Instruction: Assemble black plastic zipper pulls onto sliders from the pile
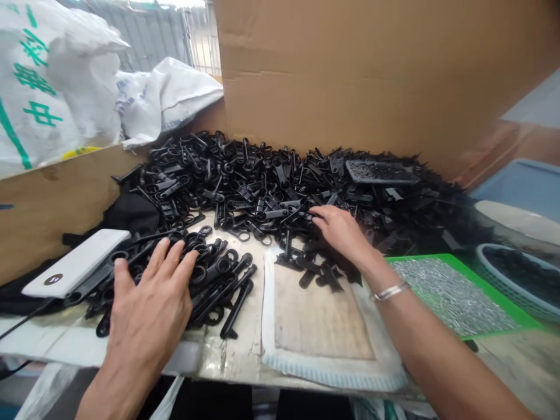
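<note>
Left grip [151,303] spread apart over loose black parts [240,306]; right grip [339,230] at black heap [271,181], can't tell if clamped; lift singly, avoid snagging.

A white power bank [83,256] lies near the left edge of the tabletop [236,364], a black cable [26,318] at its near end. Brown cardboard [350,76] stands along the far edge; white sacks [83,76] bulge beyond the far left corner.
</note>
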A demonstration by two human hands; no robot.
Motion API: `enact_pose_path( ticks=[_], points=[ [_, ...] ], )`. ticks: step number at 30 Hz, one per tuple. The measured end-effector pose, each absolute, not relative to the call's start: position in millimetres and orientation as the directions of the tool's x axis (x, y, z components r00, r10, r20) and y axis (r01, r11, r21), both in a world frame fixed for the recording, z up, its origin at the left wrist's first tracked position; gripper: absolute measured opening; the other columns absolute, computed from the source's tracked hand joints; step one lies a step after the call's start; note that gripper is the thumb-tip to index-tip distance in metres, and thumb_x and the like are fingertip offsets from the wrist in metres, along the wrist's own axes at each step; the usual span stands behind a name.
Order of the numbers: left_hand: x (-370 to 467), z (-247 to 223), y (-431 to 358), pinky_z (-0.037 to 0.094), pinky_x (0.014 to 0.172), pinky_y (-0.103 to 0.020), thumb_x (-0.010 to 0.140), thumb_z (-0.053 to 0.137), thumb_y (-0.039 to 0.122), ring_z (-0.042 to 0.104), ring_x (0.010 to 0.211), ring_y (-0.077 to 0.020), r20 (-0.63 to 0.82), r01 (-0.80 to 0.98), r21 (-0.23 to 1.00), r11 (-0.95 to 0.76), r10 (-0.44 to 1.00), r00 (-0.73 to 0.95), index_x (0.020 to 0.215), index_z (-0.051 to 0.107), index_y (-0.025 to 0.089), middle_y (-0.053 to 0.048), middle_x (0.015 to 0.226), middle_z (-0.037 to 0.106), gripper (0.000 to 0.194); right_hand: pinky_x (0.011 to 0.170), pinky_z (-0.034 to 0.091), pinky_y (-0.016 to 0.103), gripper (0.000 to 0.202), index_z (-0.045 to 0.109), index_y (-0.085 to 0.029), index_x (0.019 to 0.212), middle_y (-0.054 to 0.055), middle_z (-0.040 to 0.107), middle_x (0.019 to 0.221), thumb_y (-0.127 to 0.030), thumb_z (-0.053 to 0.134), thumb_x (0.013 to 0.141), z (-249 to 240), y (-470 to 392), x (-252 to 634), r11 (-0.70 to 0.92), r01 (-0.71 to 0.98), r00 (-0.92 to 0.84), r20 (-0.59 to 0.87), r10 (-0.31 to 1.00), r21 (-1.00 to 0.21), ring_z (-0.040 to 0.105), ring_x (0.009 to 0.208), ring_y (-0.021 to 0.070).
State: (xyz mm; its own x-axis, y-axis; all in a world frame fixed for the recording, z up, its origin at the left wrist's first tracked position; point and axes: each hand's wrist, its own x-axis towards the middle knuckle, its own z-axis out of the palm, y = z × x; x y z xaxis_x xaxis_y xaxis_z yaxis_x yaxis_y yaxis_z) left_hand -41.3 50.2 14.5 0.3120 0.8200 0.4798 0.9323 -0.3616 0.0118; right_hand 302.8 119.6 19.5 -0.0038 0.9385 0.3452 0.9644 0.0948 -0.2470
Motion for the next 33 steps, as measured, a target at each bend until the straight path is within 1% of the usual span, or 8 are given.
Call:
enact_pose_path(
  ticks=[11, 16, 19, 22, 25, 28, 31, 33],
  points=[
    [-36, 13, 50, -0.006, 0.109, -0.068, 0.090, 0.038, 0.009, 0.045, 0.131, -0.0325, 0.492, 0.934, -0.027, -0.356, 0.809, 0.322, 0.124, 0.054, 0.017, -0.017, 0.134, 0.056, 0.039, 0.077, 0.046, 0.032, 0.020, 0.070, -0.021, 0.096, 0.007, 0.061, 0.119, -0.025, 0.051, 0.092, 11, 154, 310, 0.059, 0.983, 0.030, 0.469, 0.882, -0.174, 0.062, 0.095, 0.0230],
    [-33, 13, 50, -0.007, 0.109, -0.068, 0.090, 0.044, 0.008, 0.050, 0.126, -0.0328, 0.580, 0.918, -0.036, -0.396, 0.740, 0.341, 0.120, 0.057, 0.017, -0.016, 0.127, 0.062, 0.034, 0.073, 0.047, 0.034, 0.020, 0.068, -0.019, 0.097, 0.008, 0.069, 0.088, -0.023, 0.049, 0.092, 38, 113, 332, -0.014, 0.970, 0.150, 0.553, 0.820, -0.243, 0.065, 0.083, 0.0237],
    [-18, 17, 44, 0.003, 0.114, -0.065, 0.088, 0.052, 0.009, 0.050, 0.127, -0.0310, 0.702, 0.867, 0.000, -0.499, 0.618, 0.355, 0.119, 0.058, 0.016, -0.016, 0.124, 0.063, 0.032, 0.060, 0.048, 0.028, 0.014, 0.067, -0.021, 0.088, 0.002, 0.067, 0.072, -0.026, 0.054, 0.089, 49, 79, 332, 0.109, 0.878, 0.069, 0.349, 0.935, -0.466, 0.064, 0.064, 0.0172],
    [15, 18, 27, 0.028, 0.114, -0.052, 0.088, 0.058, 0.015, 0.048, 0.129, -0.0277, 0.736, 0.706, 0.089, -0.703, 0.524, 0.429, 0.125, 0.053, 0.013, -0.016, 0.130, 0.059, 0.038, 0.054, 0.049, 0.024, 0.015, 0.067, -0.020, 0.084, 0.000, 0.067, 0.071, -0.028, 0.054, 0.089, 41, 43, 309, 0.138, 0.696, -0.188, 0.006, 0.982, -0.704, 0.063, 0.060, 0.0141],
    [51, 10, 6, 0.046, 0.102, -0.040, 0.092, 0.055, 0.026, 0.055, 0.121, -0.0260, 0.550, 0.525, 0.240, -0.817, 0.560, 0.620, 0.134, 0.044, 0.012, -0.016, 0.130, 0.059, 0.046, 0.055, 0.050, 0.023, 0.018, 0.065, -0.018, 0.089, 0.001, 0.066, 0.076, -0.028, 0.050, 0.092, 17, 11, 278, 0.062, 0.531, -0.289, -0.112, 0.951, -0.845, 0.062, 0.060, 0.0121],
    [70, -5, -7, 0.054, 0.081, -0.036, 0.096, 0.045, 0.027, 0.066, 0.099, -0.0244, 0.231, 0.542, 0.457, -0.705, 0.683, 0.693, 0.136, 0.042, 0.020, -0.010, 0.113, 0.068, 0.041, 0.057, 0.050, 0.024, 0.021, 0.064, -0.016, 0.090, 0.000, 0.063, 0.072, -0.027, 0.046, 0.093, -2, -11, 265, -0.029, 0.436, -0.264, -0.158, 0.952, -0.900, 0.062, 0.060, 0.0119],
    [70, -15, -10, 0.052, 0.080, -0.040, 0.097, 0.037, 0.029, 0.067, 0.093, -0.0269, 0.041, 0.618, 0.542, -0.569, 0.753, 0.657, 0.132, 0.048, 0.023, -0.008, 0.106, 0.068, 0.036, 0.059, 0.049, 0.025, 0.024, 0.065, -0.017, 0.093, 0.000, 0.065, 0.069, -0.030, 0.045, 0.095, -5, -16, 279, -0.014, 0.531, -0.232, -0.161, 0.959, -0.847, 0.062, 0.062, 0.0132],
    [66, -16, -9, 0.049, 0.086, -0.042, 0.097, 0.036, 0.032, 0.065, 0.098, -0.0279, 0.005, 0.624, 0.603, -0.496, 0.785, 0.619, 0.131, 0.050, 0.022, -0.010, 0.112, 0.066, 0.038, 0.067, 0.048, 0.025, 0.024, 0.067, -0.020, 0.097, 0.002, 0.069, 0.080, -0.028, 0.045, 0.096, 0, -9, 296, 0.073, 0.719, -0.149, -0.050, 0.988, -0.691, 0.064, 0.072, 0.0144]
  ],
)
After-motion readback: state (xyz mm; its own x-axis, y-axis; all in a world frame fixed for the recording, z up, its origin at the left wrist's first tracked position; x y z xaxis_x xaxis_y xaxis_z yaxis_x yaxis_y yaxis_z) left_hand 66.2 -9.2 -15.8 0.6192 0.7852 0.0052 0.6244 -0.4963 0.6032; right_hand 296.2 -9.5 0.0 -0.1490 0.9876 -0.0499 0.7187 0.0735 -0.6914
